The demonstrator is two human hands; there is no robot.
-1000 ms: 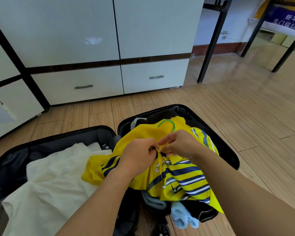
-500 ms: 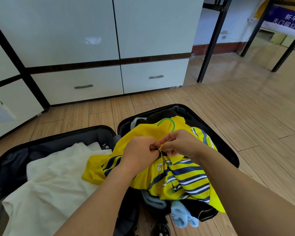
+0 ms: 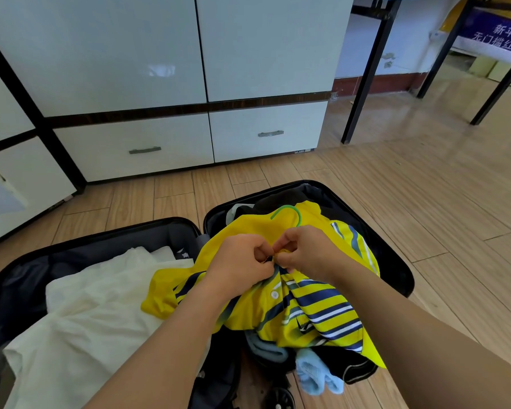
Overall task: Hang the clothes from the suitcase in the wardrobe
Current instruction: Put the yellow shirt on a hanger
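A: Where's the shirt?

B: The yellow striped shirt (image 3: 304, 308) lies on top of the pile in the right half of the open suitcase (image 3: 396, 270), which sits on the wooden floor (image 3: 425, 202) in front of the wardrobe (image 3: 189, 54). A green hanger hook (image 3: 289, 212) sticks out above its collar

A: And the hands?

B: Both meet at the collar. The left hand (image 3: 242, 261) has its fingers curled, pinching the shirt's placket near the top; the right hand (image 3: 307, 252) pinches the same spot from the other side, fingertips touching the left's. A white button (image 3: 274, 294) shows just below them

A: What else is in the case?

B: A white cloth (image 3: 86, 314) fills the left half. Under the shirt there's a light blue towel (image 3: 313, 376) and dark clothes (image 3: 348, 364), with a wheel (image 3: 279, 398) at the near edge
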